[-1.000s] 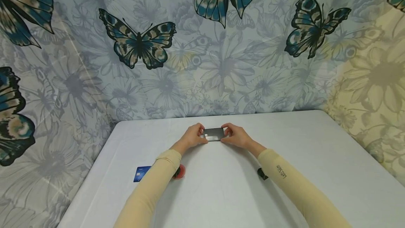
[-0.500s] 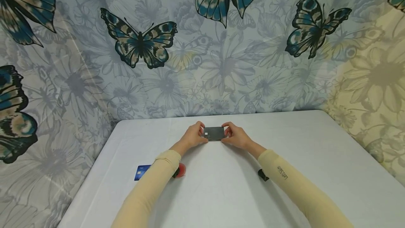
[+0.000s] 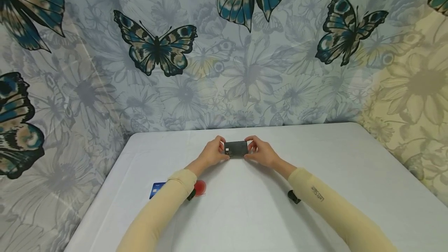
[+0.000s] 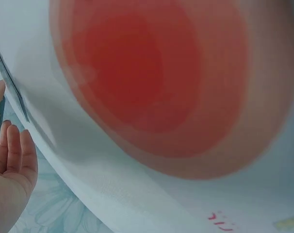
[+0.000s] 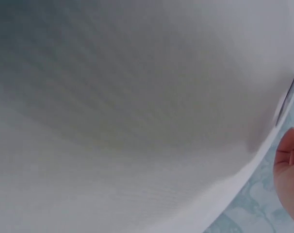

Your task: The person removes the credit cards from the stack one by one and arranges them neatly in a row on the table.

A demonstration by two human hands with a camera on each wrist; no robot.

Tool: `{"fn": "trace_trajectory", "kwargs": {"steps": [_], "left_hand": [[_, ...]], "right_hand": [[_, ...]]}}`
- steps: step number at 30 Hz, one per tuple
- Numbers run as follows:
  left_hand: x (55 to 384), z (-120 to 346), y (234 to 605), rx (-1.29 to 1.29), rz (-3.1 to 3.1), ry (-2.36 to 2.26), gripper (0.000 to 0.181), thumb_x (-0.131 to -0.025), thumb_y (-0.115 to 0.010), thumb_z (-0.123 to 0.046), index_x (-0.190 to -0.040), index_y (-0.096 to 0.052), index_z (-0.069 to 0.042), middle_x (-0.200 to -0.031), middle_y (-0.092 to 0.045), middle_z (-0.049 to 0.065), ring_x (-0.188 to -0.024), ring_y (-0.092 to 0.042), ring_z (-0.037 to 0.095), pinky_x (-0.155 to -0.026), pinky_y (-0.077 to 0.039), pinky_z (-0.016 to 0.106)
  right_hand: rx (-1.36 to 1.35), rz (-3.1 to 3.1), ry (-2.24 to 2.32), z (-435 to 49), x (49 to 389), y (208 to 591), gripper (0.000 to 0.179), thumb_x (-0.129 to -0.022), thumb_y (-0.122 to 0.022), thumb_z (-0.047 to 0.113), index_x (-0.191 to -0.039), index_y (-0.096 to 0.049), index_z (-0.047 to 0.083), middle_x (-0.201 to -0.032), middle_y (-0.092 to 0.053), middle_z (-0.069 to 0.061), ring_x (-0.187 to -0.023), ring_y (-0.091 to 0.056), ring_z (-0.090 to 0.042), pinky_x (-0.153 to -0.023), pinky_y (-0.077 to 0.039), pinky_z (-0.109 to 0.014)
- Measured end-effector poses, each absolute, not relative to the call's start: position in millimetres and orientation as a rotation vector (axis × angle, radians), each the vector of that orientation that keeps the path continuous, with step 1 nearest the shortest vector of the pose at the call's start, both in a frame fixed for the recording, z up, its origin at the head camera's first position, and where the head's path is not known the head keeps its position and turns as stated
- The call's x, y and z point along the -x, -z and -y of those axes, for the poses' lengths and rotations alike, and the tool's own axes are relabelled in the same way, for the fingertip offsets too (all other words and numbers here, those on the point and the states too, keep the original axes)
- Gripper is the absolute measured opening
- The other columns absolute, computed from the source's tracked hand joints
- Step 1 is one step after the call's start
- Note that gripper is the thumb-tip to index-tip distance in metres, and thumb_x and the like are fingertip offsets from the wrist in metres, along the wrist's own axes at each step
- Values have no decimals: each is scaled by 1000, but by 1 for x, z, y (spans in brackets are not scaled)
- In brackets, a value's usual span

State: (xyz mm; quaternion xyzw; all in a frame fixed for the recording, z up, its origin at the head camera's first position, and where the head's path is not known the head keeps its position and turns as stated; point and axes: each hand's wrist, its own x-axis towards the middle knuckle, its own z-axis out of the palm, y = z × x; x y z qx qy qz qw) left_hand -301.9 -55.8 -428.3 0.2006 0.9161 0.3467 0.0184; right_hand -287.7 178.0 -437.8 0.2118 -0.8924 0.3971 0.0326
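Held up near the far side of the table, a black card (image 3: pixel 236 149) shows a small light chip and the letters "VIP". My left hand (image 3: pixel 212 151) pinches its left edge between thumb and fingers. At the opposite edge, my right hand (image 3: pixel 261 151) pinches it the same way. The left wrist view catches the left hand (image 4: pixel 13 170) at its left border, fingers partly cut off. Only part of the right hand (image 5: pixel 290 170) appears in the right wrist view, and the card is out of sight there.
A blue card (image 3: pixel 156 189) lies partly hidden behind the left sleeve. Beside that forearm is a red round thing (image 3: pixel 200 188), which looms large and blurred in the left wrist view. A small black object (image 3: pixel 294 196) shows by the right sleeve. The white table (image 3: pixel 245 213) meets a butterfly-patterned backdrop (image 3: pixel 252 81).
The card's face has tilted: its earlier glare is gone and the "VIP" lettering now reads clearly. Both hands keep their pinch and stay nearly in place; the forearms have shifted slightly outward.
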Motion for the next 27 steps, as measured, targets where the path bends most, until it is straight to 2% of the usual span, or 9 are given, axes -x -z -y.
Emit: {"fn": "trace_trajectory", "kwargs": {"steps": [15, 22, 27], "left_hand": [[277, 65, 428, -616, -2810, -1123, 55, -78, -83, -13, -121, -51, -4, -92, -56, 5, -83, -53, 16, -77, -46, 32], [264, 70, 430, -667, -2815, -1148, 55, -77, -84, -14, -121, -52, -3, -89, -55, 0, -83, -53, 15, -77, -45, 32], [252, 74, 430, -707, -2793, -1162, 54, -76, -84, -14, -119, -53, -4, -89, -56, 0, -84, -54, 18, -77, -46, 31]], "right_hand": [[-702, 2718, -1256, -177, 271, 440, 56, -79, -81, 8, -128, -53, 5, -91, -60, -5, -78, -53, -19, -60, -43, -26], [-703, 2767, -1269, -176, 258, 438, 56, -80, -81, 12, -129, -53, 9, -89, -58, -3, -75, -51, -15, -61, -43, -27], [-745, 2750, -1307, -175, 246, 438, 54, -80, -81, 10, -125, -53, 7, -89, -61, -3, -73, -51, -14, -59, -43, -25]]}}
